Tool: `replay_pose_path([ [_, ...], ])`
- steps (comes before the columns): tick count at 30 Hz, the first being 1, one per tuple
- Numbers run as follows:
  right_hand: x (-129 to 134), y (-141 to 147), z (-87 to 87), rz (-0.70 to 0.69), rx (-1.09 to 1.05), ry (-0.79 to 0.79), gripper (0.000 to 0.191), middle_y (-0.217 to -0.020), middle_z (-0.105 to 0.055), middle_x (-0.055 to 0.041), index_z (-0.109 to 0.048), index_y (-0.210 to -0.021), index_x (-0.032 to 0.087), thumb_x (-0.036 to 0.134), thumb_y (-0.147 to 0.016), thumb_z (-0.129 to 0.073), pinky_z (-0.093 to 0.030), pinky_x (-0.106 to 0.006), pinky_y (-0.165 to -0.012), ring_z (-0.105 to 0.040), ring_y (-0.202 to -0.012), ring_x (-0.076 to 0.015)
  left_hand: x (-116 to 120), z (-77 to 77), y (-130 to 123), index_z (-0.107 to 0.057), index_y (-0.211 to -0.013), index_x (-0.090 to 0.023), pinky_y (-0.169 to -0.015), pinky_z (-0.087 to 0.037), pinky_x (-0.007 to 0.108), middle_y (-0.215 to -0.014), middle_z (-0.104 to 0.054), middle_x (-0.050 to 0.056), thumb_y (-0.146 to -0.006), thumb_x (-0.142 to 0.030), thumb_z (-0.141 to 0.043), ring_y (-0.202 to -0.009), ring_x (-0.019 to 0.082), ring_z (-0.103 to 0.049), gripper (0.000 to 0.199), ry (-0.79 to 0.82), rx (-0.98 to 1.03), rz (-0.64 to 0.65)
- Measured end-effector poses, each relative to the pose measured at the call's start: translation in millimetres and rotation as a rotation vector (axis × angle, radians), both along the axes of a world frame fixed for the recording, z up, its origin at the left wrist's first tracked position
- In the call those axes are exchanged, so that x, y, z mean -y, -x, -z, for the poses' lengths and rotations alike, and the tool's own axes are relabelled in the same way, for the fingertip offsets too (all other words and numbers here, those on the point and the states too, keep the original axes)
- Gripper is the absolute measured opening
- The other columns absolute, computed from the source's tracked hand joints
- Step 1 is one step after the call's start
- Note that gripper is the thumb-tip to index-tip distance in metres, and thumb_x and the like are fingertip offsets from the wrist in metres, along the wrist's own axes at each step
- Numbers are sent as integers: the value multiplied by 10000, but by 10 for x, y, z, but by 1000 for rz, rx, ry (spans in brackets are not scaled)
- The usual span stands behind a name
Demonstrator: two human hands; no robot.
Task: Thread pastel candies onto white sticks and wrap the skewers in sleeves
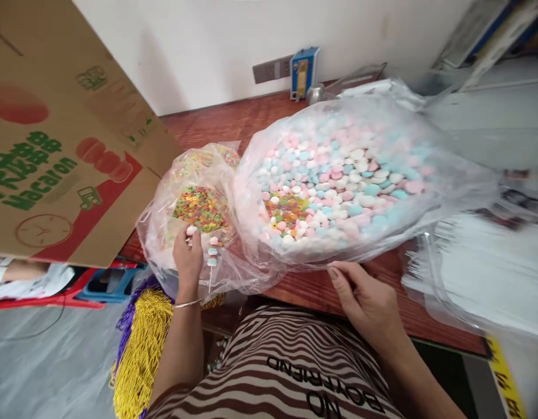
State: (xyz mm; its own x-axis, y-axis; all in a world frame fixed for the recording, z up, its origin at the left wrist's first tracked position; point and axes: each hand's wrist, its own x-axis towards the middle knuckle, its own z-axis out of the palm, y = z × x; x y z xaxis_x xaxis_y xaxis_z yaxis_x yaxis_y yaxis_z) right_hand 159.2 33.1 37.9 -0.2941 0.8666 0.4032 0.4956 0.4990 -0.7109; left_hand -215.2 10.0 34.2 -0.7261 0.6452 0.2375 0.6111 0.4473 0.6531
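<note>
My left hand (188, 259) is closed at the fingertips around a small white-and-pink candy (191, 231), above an open clear plastic bag (158, 233) of small, multicoloured candies (201, 206). Just right of that thumb, a stick threaded with several pastel candies (212, 251) lies against the plastic. My right hand (369, 299) has thumb and forefinger pinched together at the near edge of a larger clear bag (269, 137). Pink, white and blue round candies (339, 192) fill this larger bag, with a patch of multicoloured ones at its left.
A tall cardboard box (63, 134) stands at left. White sticks (482, 267) lie in plastic at right. Against the wall on the wooden table (220, 122) is a small blue device (304, 73). Yellow and purple strands (149, 343) hang below the table's left edge.
</note>
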Motion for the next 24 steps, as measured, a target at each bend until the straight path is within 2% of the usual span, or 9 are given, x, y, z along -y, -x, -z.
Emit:
replay_pose_path([
  [3,-31,-246,-18,263,8,21,213,-818,-766,-26,-702,-1010,206,351,-1026,-548,-516,-257,-637,-697,-651,-166,34,357,271,-657,-1095,-141,-966,-478,483,-1018,-672,152,-911,-341,-557,-1112,346,-608,289,280,-224,100],
  [6,-50,-430,17,448,54,48,209,-802,-756,-25,-705,-1011,195,339,-1015,-554,-510,-266,-645,-689,-656,-170,21,467,323,-667,-1053,-179,-1002,-472,566,-990,-683,127,-890,-388,-570,-1139,390,-606,282,255,-292,96],
  [10,75,-441,69,336,159,102,201,-946,-779,-74,-710,-1029,183,234,-1005,-517,-539,-309,-776,-727,-829,-204,-75,191,106,-685,-1090,-287,-1091,-438,634,-1090,-729,43,-812,-451,-698,-1217,399,-603,323,-35,-324,52],
  [14,218,-397,-122,130,103,185,217,-988,-782,-48,-720,-1022,204,216,-1027,-504,-536,-271,-801,-726,-882,-170,-198,-166,-405,-741,-1064,-382,-1055,-507,589,-1152,-766,-38,-863,-390,-695,-1171,336,-666,206,-277,-239,214],
  [15,208,-448,-205,146,83,167,215,-976,-781,-38,-722,-1023,210,232,-1032,-509,-532,-259,-792,-723,-870,-160,-225,-217,-540,-758,-1061,-346,-1051,-513,580,-1134,-776,-2,-870,-376,-702,-1147,336,-681,202,-320,-264,258],
  [17,105,-661,-370,304,116,86,220,-971,-776,-40,-724,-1038,211,264,-1035,-511,-524,-262,-781,-715,-862,-166,-279,-261,-775,-776,-1077,-252,-1044,-521,540,-1103,-782,77,-900,-339,-694,-1122,329,-697,214,-378,-308,373],
  [19,-103,-993,-483,512,322,56,231,-1020,-773,-74,-726,-1074,196,262,-1020,-511,-514,-297,-782,-712,-899,-206,-335,-245,-949,-779,-1067,-194,-1014,-538,487,-1056,-781,110,-922,-295,-682,-1081,304,-712,202,-433,-323,493],
  [21,-376,-1360,-507,622,664,180,244,-1126,-753,-127,-722,-1096,168,225,-996,-507,-500,-336,-803,-702,-996,-262,-390,-200,-1069,-776,-1044,-182,-966,-556,435,-1013,-779,100,-927,-257,-685,-1013,267,-725,167,-482,-329,597],
  [24,-764,-1784,-396,467,1070,458,304,-1255,-696,-192,-691,-1203,127,158,-976,-492,-495,-345,-840,-667,-1132,-298,-450,-140,-1198,-765,-1026,-171,-909,-566,371,-977,-774,83,-924,-206,-692,-939,218,-729,130,-498,-339,726],
])
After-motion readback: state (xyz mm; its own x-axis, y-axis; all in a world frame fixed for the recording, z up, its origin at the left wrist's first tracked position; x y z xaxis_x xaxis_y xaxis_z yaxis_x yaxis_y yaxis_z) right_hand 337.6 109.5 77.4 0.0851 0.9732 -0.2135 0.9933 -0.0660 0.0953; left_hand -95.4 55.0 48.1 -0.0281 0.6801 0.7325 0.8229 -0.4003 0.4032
